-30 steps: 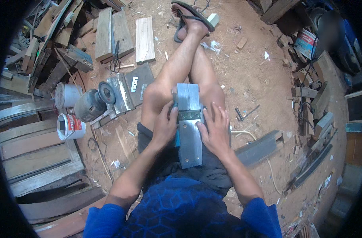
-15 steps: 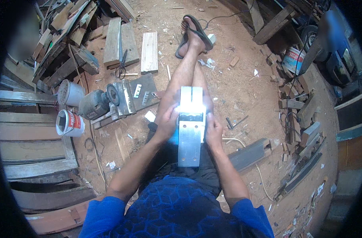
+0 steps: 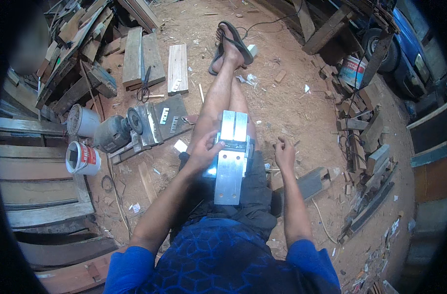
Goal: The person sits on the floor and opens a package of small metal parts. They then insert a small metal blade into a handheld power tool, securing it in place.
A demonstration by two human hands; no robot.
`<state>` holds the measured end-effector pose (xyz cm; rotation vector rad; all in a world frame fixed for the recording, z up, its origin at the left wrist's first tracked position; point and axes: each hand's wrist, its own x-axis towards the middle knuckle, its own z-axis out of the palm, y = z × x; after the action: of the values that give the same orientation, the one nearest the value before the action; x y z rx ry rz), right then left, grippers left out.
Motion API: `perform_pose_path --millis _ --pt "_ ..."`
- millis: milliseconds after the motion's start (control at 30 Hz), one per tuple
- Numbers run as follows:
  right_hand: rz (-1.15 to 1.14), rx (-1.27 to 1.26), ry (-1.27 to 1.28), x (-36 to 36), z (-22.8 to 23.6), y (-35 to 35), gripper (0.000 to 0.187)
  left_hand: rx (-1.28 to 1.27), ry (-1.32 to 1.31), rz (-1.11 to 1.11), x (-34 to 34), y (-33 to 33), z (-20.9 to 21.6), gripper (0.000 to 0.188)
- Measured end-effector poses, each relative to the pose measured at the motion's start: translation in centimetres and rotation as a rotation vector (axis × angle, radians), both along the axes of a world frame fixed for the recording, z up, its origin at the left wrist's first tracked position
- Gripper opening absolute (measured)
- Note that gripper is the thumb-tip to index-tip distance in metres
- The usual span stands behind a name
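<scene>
An electric hand planer (image 3: 228, 182) lies upside down on my lap, its silvery sole plates facing up and a bit of blue body at its left. The dark cutter drum (image 3: 233, 146) shows in the gap between the two plates. My left hand (image 3: 204, 153) grips the planer's left side, the thumb resting near the drum. Apart from the tool, to its right, my right hand (image 3: 284, 154) hovers with fingers curled in; whether anything small is in them is hidden.
At the left stand a bench grinder-like motor (image 3: 112, 134) and two white buckets (image 3: 83, 159). Scissors (image 3: 144, 88) lie by boards at the far left. A grey timber (image 3: 304, 187) rests right of my legs; wood offcuts (image 3: 368, 137) are heaped farther right.
My right hand has let go of the planer's right side and moved away to the right. The bright glare on the sole has gone, and the drum shows more clearly.
</scene>
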<state>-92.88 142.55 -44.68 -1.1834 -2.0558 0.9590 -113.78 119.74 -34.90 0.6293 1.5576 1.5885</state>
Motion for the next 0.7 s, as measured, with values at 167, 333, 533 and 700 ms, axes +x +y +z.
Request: perform_pose_path --millis 167,333,533,700 --pt "0.192 0.185 -0.556 2.2 -5.9 2.6 0.024 0.001 0.088 0.032 0.1 -0.4 -0.7 0.062" --pt "0.227 0.395 -0.555 3.2 -8.6 3.6 0.024 -0.017 0.200 0.137 1.4 -0.9 -0.7 0.065" --pt "0.117 0.472 -0.525 2.8 -6.7 4.4 0.030 0.012 0.242 0.156 2.2 -0.3 -0.2 0.065" --pt "0.030 -0.126 -0.044 -0.6 5.3 1.5 0.035 -0.169 0.510 0.169 2.2 0.0 0.1 0.062"
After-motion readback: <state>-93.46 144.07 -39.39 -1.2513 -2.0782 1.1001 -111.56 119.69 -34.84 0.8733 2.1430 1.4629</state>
